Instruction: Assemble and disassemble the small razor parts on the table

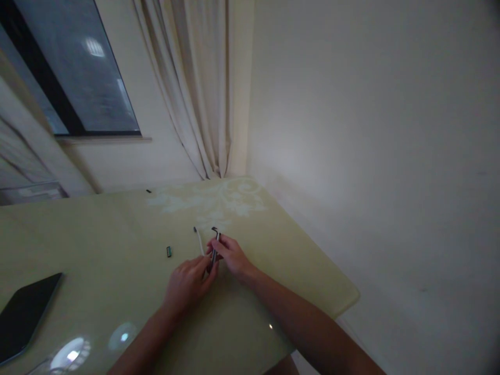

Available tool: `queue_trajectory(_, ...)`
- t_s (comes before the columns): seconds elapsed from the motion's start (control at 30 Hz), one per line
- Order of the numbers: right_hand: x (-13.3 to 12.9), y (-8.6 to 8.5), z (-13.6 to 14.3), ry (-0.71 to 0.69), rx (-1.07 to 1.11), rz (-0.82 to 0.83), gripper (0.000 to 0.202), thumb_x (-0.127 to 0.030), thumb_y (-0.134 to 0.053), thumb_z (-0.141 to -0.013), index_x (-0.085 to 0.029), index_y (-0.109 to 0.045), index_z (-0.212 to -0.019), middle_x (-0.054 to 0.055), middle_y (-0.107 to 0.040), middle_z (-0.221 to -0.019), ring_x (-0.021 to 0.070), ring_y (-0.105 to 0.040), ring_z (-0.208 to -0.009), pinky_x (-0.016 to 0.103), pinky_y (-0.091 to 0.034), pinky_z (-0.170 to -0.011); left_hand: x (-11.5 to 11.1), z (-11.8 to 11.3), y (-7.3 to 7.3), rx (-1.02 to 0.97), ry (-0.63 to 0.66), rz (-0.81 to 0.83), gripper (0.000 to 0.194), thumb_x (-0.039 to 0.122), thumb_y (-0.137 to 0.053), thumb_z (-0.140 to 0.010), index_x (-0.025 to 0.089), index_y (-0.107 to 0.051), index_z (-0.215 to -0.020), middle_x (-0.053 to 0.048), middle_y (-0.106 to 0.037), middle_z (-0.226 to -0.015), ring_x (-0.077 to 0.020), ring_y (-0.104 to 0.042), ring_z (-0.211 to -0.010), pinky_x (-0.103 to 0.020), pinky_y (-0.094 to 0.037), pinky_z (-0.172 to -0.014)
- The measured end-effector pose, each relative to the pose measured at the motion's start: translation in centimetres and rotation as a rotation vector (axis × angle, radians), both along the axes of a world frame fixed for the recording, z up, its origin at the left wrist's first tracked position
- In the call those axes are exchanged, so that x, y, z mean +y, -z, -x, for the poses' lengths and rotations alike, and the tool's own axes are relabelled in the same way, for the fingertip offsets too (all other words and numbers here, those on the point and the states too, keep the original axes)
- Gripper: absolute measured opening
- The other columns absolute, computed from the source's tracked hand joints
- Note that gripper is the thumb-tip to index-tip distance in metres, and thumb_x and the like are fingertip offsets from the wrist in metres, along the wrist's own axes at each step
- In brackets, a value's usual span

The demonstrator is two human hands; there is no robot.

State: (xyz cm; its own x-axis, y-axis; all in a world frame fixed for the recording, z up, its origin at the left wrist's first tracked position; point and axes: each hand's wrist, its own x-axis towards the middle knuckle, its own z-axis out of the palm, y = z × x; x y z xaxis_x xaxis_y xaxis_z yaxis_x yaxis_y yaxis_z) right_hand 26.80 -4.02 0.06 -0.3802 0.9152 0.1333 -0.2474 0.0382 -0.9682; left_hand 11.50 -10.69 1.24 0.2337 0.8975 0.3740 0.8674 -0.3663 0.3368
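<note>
Above the table my left hand (189, 281) and my right hand (230, 254) meet, with the fingers of both closed on a thin black-and-white strip (214, 255). Its dark upper end bends over like a hook. I cannot tell its exact kind, as the fingers cover part of it. A short white cable (200, 242) with a dark tip rises from beside the left fingers; where its lower end goes is hidden. Left of the hands, a small dark block with a greenish face (169, 252) lies apart on the table.
A black tablet-like slab (27, 312) lies at the table's left. Near the back edge is a tiny dark piece (148, 191). The glossy, pale green table (304, 271) meets a white wall (371, 156) on the right. Curtains (195, 88) hang behind, beside a window (94, 67).
</note>
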Motion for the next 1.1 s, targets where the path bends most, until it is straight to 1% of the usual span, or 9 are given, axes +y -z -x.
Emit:
queue_trajectory(0.07,-0.3,-0.5,-0.4,-0.060,0.049,0.028,0.052,-0.066,-0.071,-0.083,-0.017,-0.066,-0.097,0.002,-0.065,-0.081,0.0150,-0.061,-0.071,0.029,-0.048,-0.070,0.2,0.5,0.0,-0.155,0.008,0.045,0.049,0.053,-0.046,-0.098,0.021,-0.056,-0.062,-0.002,-0.058,-0.060,-0.0158,-0.055,-0.057,-0.028,-0.034,-0.059)
queue_trajectory(0.13,-0.5,-1.1,-0.8,-0.134,0.038,-0.003,0.049,-0.064,-0.073,-0.083,-0.017,-0.067,-0.096,-0.001,-0.062,-0.074,0.0135,-0.057,-0.067,0.028,-0.045,-0.068,0.6,1.5,-0.3,-0.353,-0.059,0.081,0.053,0.061,-0.049,-0.096,0.020,-0.057,-0.063,0.001,-0.052,-0.056,-0.0144,-0.049,-0.053,-0.027,-0.032,-0.055)
queue_trajectory(0.2,-0.8,-1.7,-1.1,-0.195,0.000,-0.058,0.045,-0.061,-0.073,-0.084,-0.017,-0.068,-0.093,-0.003,-0.055,-0.067,0.0112,-0.050,-0.062,0.026,-0.039,-0.063,1.1,2.4,-0.9,-0.564,-0.080,0.130,0.048,0.064,-0.055,-0.092,0.019,-0.068,-0.082,0.001,-0.057,-0.063,-0.0143,-0.049,-0.055,-0.026,-0.034,-0.054)
queue_trajectory(0.27,-1.2,-2.1,-1.2,-0.237,-0.020,-0.079,0.043,-0.059,-0.074,-0.085,-0.017,-0.068,-0.090,-0.005,-0.049,-0.063,0.0099,-0.042,-0.058,0.025,-0.032,-0.057,1.4,2.9,-1.2,-0.733,-0.019,0.205,0.049,0.063,-0.062,-0.089,0.019,-0.072,-0.109,0.000,-0.064,-0.075,-0.0151,-0.053,-0.061,-0.025,-0.038,-0.057)
queue_trajectory(0.37,-1.5,-2.2,-1.2,-0.305,-0.005,-0.018,0.043,-0.059,-0.076,-0.083,-0.018,-0.064,-0.090,-0.007,-0.044,-0.062,0.0089,-0.035,-0.054,0.025,-0.025,-0.053,1.5,2.8,-1.2,-0.874,0.076,0.268,0.052,0.058,-0.070,-0.086,0.020,-0.072,-0.121,-0.003,-0.068,-0.083,-0.0166,-0.058,-0.069,-0.026,-0.043,-0.062)
queue_trajectory(0.53,-1.6,-2.0,-1.5,-0.404,-0.030,0.066,0.047,-0.062,-0.074,-0.084,-0.018,-0.057,-0.081,-0.006,-0.046,-0.064,0.0077,-0.035,-0.053,0.025,-0.022,-0.050,1.3,2.6,-0.8,-1.026,0.125,0.341,0.057,0.047,-0.081,-0.080,0.024,-0.070,-0.131,-0.002,-0.067,-0.082,-0.0171,-0.060,-0.076,-0.027,-0.046,-0.069)
queue_trajectory(0.7,-1.7,-2.2,-1.9,-0.426,-0.081,0.067,0.054,-0.068,-0.064,-0.089,-0.016,-0.060,-0.076,-0.004,-0.052,-0.059,0.0078,-0.039,-0.048,0.024,-0.026,-0.047,1.4,3.2,-0.6,-1.082,0.145,0.413,0.055,0.042,-0.086,-0.073,0.021,-0.075,-0.122,0.000,-0.064,-0.076,-0.0157,-0.059,-0.072,-0.027,-0.046,-0.068)
queue_trajectory(0.97,-2.0,-2.6,-2.2,-0.413,-0.026,0.102,0.042,-0.055,-0.068,-0.088,-0.014,-0.072,-0.076,-0.007,-0.045,-0.050,0.0066,-0.037,-0.041,0.022,-0.024,-0.042,1.7,2.7,0.2,-1.181,0.156,0.520,0.061,0.044,-0.092,-0.064,0.019,-0.076,-0.117,-0.008,-0.074,-0.100,-0.0232,-0.067,-0.092,-0.035,-0.051,-0.087)
queue_trajectory(1.1,-1.9,-2.4,-1.9,-0.422,-0.007,0.136,0.044,-0.056,-0.069,-0.086,-0.014,-0.072,-0.075,-0.007,-0.045,-0.049,0.0064,-0.036,-0.040,0.022,-0.024,-0.041,1.6,2.8,-0.2,-1.230,0.106,0.462,0.066,0.051,-0.092,-0.061,0.020,-0.076,-0.116,-0.007,-0.073,-0.096,-0.0218,-0.066,-0.089,-0.033,-0.051,-0.082)
